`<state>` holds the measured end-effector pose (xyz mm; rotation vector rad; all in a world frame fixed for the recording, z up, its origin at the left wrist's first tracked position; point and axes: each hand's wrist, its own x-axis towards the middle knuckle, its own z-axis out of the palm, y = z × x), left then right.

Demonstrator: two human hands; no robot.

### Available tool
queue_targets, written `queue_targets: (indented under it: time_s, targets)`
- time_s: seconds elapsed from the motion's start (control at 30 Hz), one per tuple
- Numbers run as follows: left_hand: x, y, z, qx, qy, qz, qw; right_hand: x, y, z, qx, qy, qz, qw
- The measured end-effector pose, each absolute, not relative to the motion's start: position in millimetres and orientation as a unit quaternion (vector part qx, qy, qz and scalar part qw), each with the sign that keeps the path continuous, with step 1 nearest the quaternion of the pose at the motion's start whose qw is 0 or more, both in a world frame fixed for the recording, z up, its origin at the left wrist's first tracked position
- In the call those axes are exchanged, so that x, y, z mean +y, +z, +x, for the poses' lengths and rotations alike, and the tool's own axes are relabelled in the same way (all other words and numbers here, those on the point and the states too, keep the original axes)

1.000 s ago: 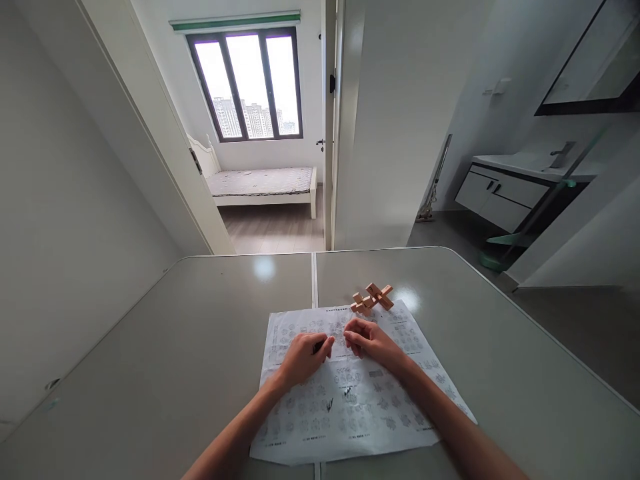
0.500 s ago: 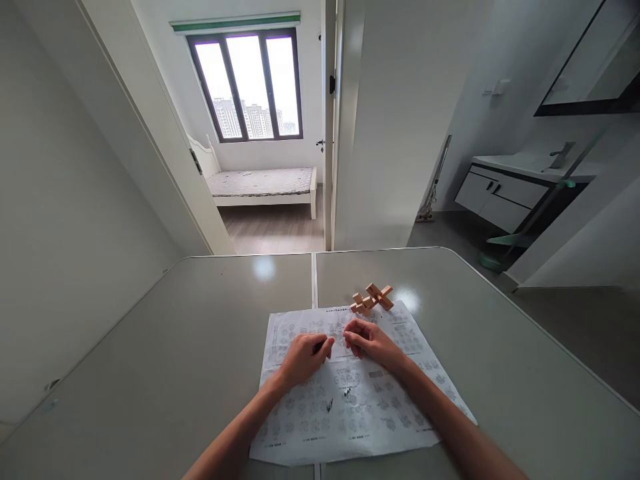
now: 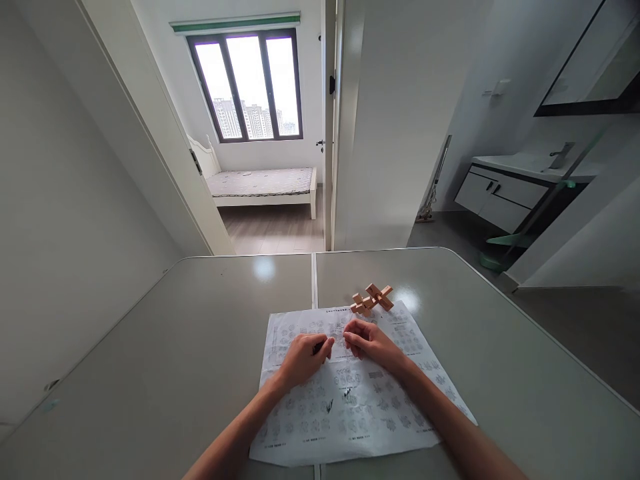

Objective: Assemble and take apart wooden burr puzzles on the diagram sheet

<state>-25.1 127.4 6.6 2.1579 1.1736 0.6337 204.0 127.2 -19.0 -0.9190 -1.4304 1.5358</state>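
Note:
A creased white paper sheet [image 3: 360, 420] printed with rows of small diagrams lies on the table. My left hand [image 3: 306, 359] rests over its upper middle, fingers curled in and the thumb against them; a dark gap shows inside the curl, and no object can be seen there. Close by on the right is my right hand [image 3: 371, 341], loosely closed with its fingertips bent down and nothing visible in it. The two hands are apart. Just beyond the right hand, at the sheet's top edge, sits a wooden interlocking puzzle [image 3: 373, 299] of crossed light-brown pieces, untouched.
The grey-green table [image 3: 175, 373] has a seam [image 3: 315, 283] down its middle and a thin raised edge. Past it, a doorway shows a bed [image 3: 265, 183] under a window [image 3: 247, 87]. A washbasin cabinet [image 3: 503, 193] and a mop [image 3: 434, 180] are at the right.

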Motion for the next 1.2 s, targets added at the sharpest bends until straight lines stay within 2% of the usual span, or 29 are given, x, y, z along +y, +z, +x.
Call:
queue_targets:
  time_s: [0.67,0.93,1.2]
  targets:
    - [127,7,-25,0.440,0.239,0.813,0.299,127,-18,203,-0.510,0.645,-0.344,0.453]
    - [127,6,-25,0.439,0.239,0.812,0.301,136,-21,209,-0.383,0.684,-0.331,0.525]
    - [127,7,-26,0.434,0.239,0.815,0.300,151,-28,231,-0.284,0.662,-0.316,0.618]
